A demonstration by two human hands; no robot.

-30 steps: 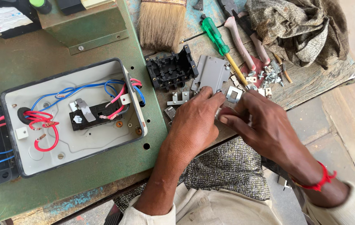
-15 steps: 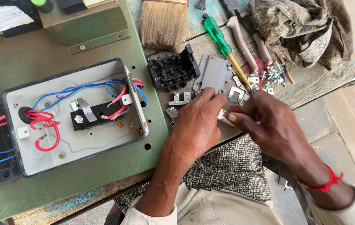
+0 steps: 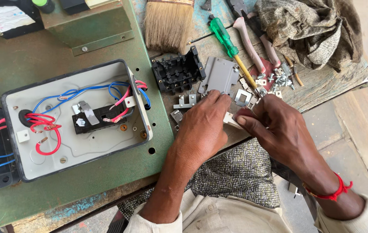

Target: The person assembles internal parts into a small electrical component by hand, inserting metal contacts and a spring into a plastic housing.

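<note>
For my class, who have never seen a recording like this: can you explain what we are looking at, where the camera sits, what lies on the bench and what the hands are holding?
There is no machine here: a person works with two bare hands, and one camera worn on the head looks down at them. The left hand and right hand meet over a small pale part, pinched between their fingers. To the left lies an open grey switch box with red and blue wires inside. Above the hands lie a black plastic block, a grey metal plate, a green-handled screwdriver, a brush, pliers with pink grips, loose screws and a rag, all on a worn workbench.
</note>
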